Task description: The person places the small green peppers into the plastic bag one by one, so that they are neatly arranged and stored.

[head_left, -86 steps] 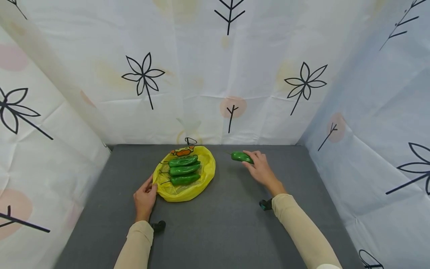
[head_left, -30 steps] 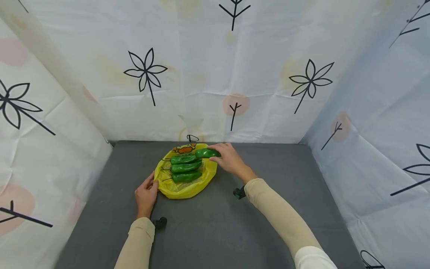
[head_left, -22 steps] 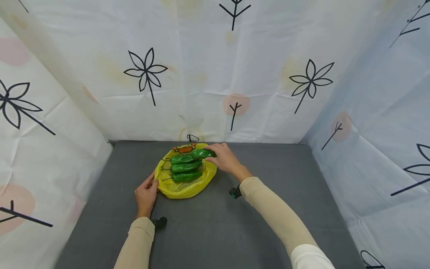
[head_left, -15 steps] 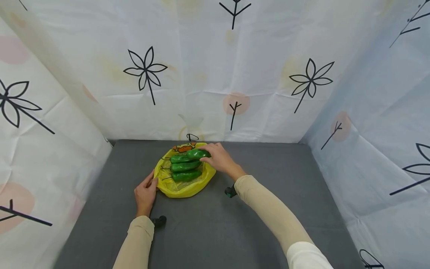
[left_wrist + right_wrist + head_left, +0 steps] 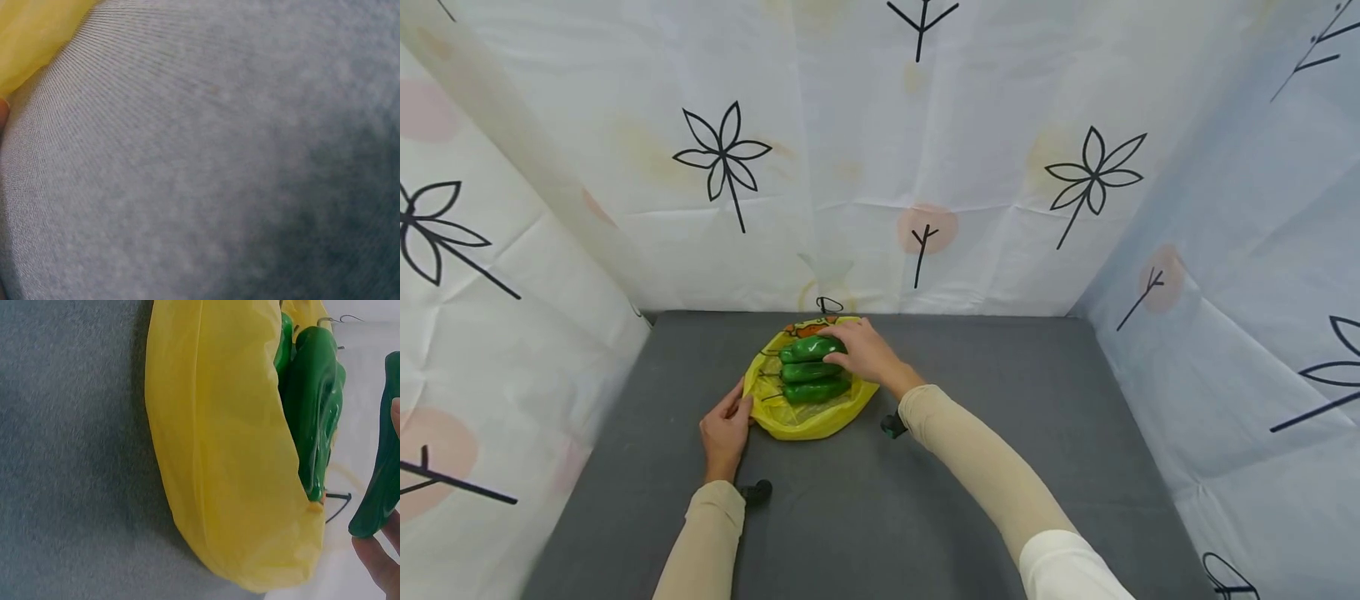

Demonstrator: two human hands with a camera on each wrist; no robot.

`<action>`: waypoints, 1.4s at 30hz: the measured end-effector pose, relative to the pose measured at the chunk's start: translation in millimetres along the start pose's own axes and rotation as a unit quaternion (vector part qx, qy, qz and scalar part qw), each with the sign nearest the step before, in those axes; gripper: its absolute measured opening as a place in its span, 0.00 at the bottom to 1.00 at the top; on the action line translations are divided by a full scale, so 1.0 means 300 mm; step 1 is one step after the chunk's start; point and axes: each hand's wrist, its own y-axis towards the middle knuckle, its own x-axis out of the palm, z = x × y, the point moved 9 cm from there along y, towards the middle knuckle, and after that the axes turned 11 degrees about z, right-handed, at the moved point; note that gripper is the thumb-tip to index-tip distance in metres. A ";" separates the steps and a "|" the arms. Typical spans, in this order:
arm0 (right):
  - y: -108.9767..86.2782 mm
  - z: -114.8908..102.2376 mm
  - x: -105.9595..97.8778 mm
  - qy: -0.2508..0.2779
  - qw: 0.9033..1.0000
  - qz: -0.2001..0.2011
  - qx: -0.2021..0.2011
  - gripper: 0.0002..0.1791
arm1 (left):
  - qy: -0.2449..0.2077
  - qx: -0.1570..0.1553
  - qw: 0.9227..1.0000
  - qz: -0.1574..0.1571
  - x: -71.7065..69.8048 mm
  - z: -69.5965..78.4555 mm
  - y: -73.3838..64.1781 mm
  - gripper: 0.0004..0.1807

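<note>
A yellow plastic bag [image 5: 811,430] lies on the grey table with its rim rolled open, and several green peppers [image 5: 816,392] with thin stems rest inside in a row. My left hand [image 5: 725,433] holds the bag's left rim between thumb and fingers; the left wrist view catches only a corner of the bag [image 5: 37,37] and a bit of a finger. Over the far part of the bag, my right hand [image 5: 867,354] grips another green pepper [image 5: 815,346] by its right end. The right wrist view shows this held pepper [image 5: 382,469] raised apart from the peppers inside [image 5: 309,400].
Grey cloth covers the table [image 5: 850,533]. White curtains [image 5: 820,100] printed with leaves and plants stand at the back and both sides. A small dark camera sits at each wrist. An orange printed figure [image 5: 808,328] shows on the bag's far rim.
My right hand has carried the pepper leftward from the table's right side to above the peppers in the bag. The left hand has stayed at the bag's rim.
</note>
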 end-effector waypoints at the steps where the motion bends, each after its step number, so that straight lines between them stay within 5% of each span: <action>1: 0.003 -0.005 0.006 -0.002 1.000 -0.001 -0.001 0.28 | 0.002 0.001 1.000 0.001 -0.001 0.001 0.000 0.19; 14: 0.034 -0.062 0.059 -0.014 1.000 -0.001 -0.008 0.29 | 0.012 0.002 1.000 0.005 0.000 0.001 0.003 0.19; 42: 0.035 -0.036 0.158 -0.005 1.000 -0.004 0.022 0.29 | 0.014 -0.006 1.000 0.003 -0.004 0.012 -0.001 0.19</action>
